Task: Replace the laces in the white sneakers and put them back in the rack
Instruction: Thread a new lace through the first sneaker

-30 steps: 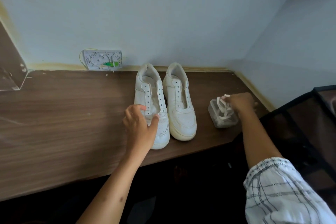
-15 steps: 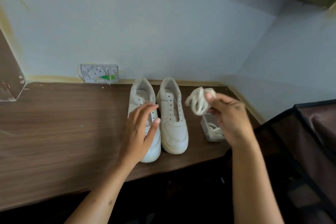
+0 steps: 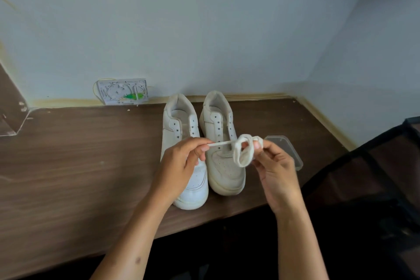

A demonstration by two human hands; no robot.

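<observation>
There is just the one view, from a camera on the person's head, looking forward and steeply down over their own forearms. It sits close above the near edge of the table (image 3: 68,166), wide enough to take in the wall (image 3: 204,29) behind and the room's corner to the right.

Left hand (image 3: 181,161): lifted off the left sneaker (image 3: 181,143); its fingers (image 3: 202,148) now pinch 1 lace end.
Lace bundle (image 3: 243,152): carried from the plastic box (image 3: 288,150) by the right hand (image 3: 275,166), now between both hands' fingers.
</observation>
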